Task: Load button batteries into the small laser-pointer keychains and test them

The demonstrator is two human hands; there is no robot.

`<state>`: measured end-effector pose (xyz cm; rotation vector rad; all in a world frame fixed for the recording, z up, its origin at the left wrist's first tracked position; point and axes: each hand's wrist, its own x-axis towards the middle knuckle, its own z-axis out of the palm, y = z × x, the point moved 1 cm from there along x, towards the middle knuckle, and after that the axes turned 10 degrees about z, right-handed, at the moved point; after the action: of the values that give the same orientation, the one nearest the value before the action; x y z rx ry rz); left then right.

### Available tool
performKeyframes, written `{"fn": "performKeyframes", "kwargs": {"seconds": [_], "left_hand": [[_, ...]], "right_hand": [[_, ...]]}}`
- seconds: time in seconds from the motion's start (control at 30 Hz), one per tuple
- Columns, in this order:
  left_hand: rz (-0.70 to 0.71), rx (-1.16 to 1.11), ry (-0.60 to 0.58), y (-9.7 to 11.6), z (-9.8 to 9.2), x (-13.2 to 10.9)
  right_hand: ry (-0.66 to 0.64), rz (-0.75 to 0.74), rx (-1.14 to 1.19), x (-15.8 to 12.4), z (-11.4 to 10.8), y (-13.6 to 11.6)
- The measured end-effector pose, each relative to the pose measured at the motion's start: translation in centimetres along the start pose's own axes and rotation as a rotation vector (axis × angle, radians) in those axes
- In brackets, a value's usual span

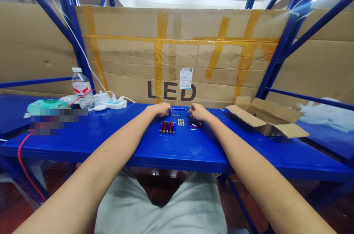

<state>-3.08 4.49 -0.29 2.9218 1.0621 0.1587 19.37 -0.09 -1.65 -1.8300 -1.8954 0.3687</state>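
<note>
My left hand (pixel 162 109) rests at the far side of the blue table, its fingers curled together beside a few tiny silvery pieces (pixel 174 115). Whatever its fingertips hold, if anything, is too small to make out. To the right, my right hand (pixel 197 111) is closed in a pinch around something small I cannot identify. A thin blue rod-like piece (pixel 178 108) lies between the hands. Nearer me is a row of red and blue metallic tubes (pixel 167 127). Beside them sit button cells (pixel 181 122) in a grid, then a small pile of red and blue metal pieces (pixel 195 126).
An open cardboard box (pixel 257 119) stands at the right. On the left are a water bottle (pixel 83 88), a white power strip (pixel 116 103) and a green packet (pixel 47 106). A large cardboard sheet (pixel 132 64) closes off the back, between blue shelf posts (pixel 287 38).
</note>
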Motion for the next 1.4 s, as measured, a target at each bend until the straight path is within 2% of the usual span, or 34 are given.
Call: {"fn": "performKeyframes", "kwargs": {"seconds": [0.13,0.23,0.3,0.5,0.6,0.97,1.4], "left_hand": [[-0.116,-0.131,0.089,-0.6,0.2,-0.7],[-0.090,-0.239,0.198,-0.2,0.7,-0.4],[-0.073,-0.270,0.230,0.3,1.2,0.0],[-0.078,-0.225,0.224,1.3,1.8,0.7],[-0.062,-0.247,0.211,1.6,1.8,0.8],[0.035,-0.321,0.170,2.9,2.0,2.5],[0.067,-0.376,0.129,3.2,1.5,2.2]], "right_hand": [[0.035,-0.105,0.102,0.0,0.1,-0.4],[0.011,-0.212,0.181,-0.1,0.4,-1.1],[-0.001,-0.249,0.183,-0.3,0.7,-1.6],[0.009,-0.292,-0.027,-0.5,1.5,-2.6],[0.009,-0.298,-0.058,-0.6,1.6,-2.7],[-0.064,-0.242,0.132,0.5,0.8,-0.6],[-0.114,-0.246,0.210,0.7,1.0,-0.3]]}}
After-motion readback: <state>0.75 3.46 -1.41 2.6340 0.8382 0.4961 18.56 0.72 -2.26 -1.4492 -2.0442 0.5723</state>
